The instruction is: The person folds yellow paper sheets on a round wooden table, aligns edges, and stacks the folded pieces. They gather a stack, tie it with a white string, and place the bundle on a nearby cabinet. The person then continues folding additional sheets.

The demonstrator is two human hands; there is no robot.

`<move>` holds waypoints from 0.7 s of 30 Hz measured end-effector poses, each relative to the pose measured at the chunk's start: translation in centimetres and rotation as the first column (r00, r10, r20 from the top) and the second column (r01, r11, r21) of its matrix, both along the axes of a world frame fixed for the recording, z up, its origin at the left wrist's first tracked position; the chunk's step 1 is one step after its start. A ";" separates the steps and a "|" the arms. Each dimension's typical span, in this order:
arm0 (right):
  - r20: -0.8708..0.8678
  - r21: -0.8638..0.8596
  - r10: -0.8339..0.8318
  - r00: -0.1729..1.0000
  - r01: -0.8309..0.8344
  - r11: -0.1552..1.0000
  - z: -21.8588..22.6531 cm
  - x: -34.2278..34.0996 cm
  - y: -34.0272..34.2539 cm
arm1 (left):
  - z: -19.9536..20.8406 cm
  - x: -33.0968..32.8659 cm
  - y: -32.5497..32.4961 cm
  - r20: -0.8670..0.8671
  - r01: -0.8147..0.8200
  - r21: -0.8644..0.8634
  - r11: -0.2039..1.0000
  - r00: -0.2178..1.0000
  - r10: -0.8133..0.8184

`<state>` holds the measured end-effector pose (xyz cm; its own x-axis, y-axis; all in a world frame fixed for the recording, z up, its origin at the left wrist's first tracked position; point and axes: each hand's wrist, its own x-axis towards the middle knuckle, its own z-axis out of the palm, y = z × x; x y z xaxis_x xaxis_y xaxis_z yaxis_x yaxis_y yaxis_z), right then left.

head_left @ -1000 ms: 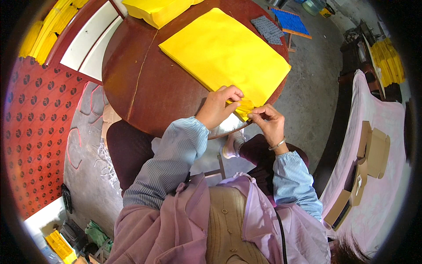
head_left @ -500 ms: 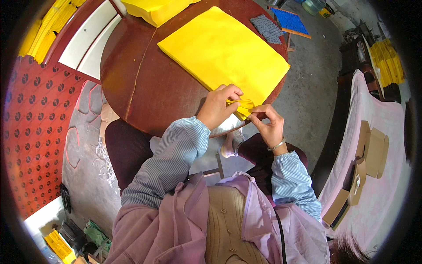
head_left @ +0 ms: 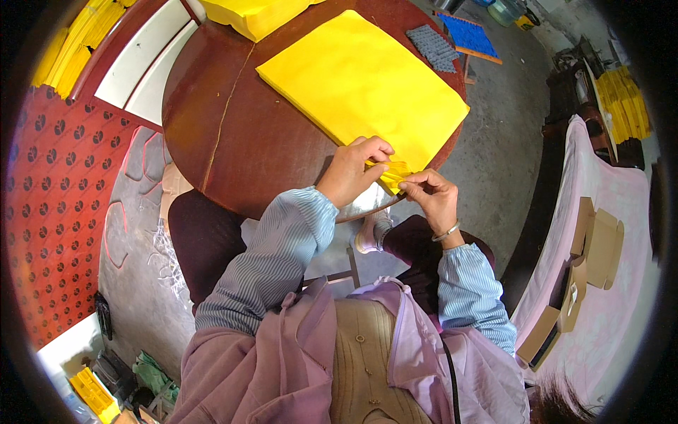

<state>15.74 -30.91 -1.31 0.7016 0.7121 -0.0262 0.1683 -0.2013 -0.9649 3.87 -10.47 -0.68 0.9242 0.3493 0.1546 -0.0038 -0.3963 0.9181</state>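
Note:
A stack of yellow sheets (head_left: pixel 367 81), paper or cloth, lies on a round brown table (head_left: pixel 275 141) in front of me. At its near corner is a small folded, pleated yellow piece (head_left: pixel 393 174). My left hand (head_left: pixel 352 169) has its thumb and fingers closed on the left side of this piece. From the right, my right hand (head_left: pixel 432 196) pinches the piece's edge between thumb and fingertips. Whether the piece is separate from the top sheet or part of it, I cannot tell.
Another yellow stack (head_left: pixel 265 18) rests at the table's far edge. A grey bumpy mat (head_left: pixel 432 48) lies at the far right of the table, with a blue-topped stool (head_left: pixel 470 35) beyond. Opened cardboard boxes (head_left: pixel 565 304) lie on a pale cloth at right.
Both hands stay on the folded yellow piece with only slight finger movement. My right hand has shifted a little to the right; the whole view has moved slightly.

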 end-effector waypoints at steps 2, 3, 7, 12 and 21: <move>-0.069 -0.006 -0.006 0.998 0.006 1.000 -0.1 0.1 -0.1 | 0.1 -0.1 0.2 0.013 0.019 0.028 0.999 1.000 -0.019; -0.085 0.001 -0.005 0.996 0.005 1.000 -0.1 0.2 -0.1 | 0.2 -0.3 0.3 0.022 0.030 0.055 0.998 0.999 -0.031; -0.069 0.016 -0.007 0.998 0.008 1.000 -0.3 0.1 0.0 | 0.3 -0.3 0.0 0.085 0.039 0.098 0.994 0.995 -0.048; 0.226 0.007 0.005 0.974 -0.007 1.000 0.5 -0.5 0.1 | 0.0 0.3 -0.7 0.000 -0.051 0.050 0.997 0.999 0.051; 0.368 -0.040 0.077 0.927 -0.068 0.997 1.8 -0.7 0.0 | 0.1 0.2 -0.4 -0.016 -0.043 0.007 0.999 0.999 0.044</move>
<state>15.06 -30.87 0.44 0.6117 0.7639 0.2056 0.5264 -0.1991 -0.8266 4.11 -10.86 -0.60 0.9105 0.3883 0.1424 0.0282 -0.4016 0.9154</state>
